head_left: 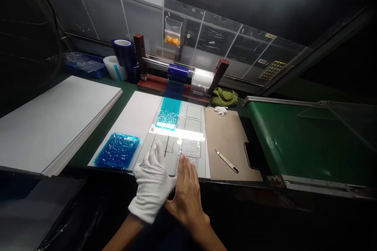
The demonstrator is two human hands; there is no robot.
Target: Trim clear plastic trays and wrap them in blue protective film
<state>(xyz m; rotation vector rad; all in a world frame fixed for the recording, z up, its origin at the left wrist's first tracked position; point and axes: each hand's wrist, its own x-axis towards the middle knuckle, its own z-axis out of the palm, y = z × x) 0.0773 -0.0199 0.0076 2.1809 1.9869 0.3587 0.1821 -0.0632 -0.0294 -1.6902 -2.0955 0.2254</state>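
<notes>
The right hand, bare, is lying open with its fingers spread, pressing on a clear, bubbled film piece and holding nothing in a grip. The left hand, in a white cotton glove, is standing open on its edge just beside it, gripping nothing; whether it is touching the sheet below, I cannot tell. That film piece is lying on a pale, translucent template sheet marked with rounded rectangular outlines. A teal film strip is running down onto the sheet from a blue tape roll mounted on a wooden dispenser.

Left of the sheet, a bubbled blue film sheet is lying on a white board, with a thick white board stack beyond, all on a green desk. To the right, a craft knife is resting on a tan mat, beside a phone. A green conveyor is running along the right, and clear panels are standing behind the desk.
</notes>
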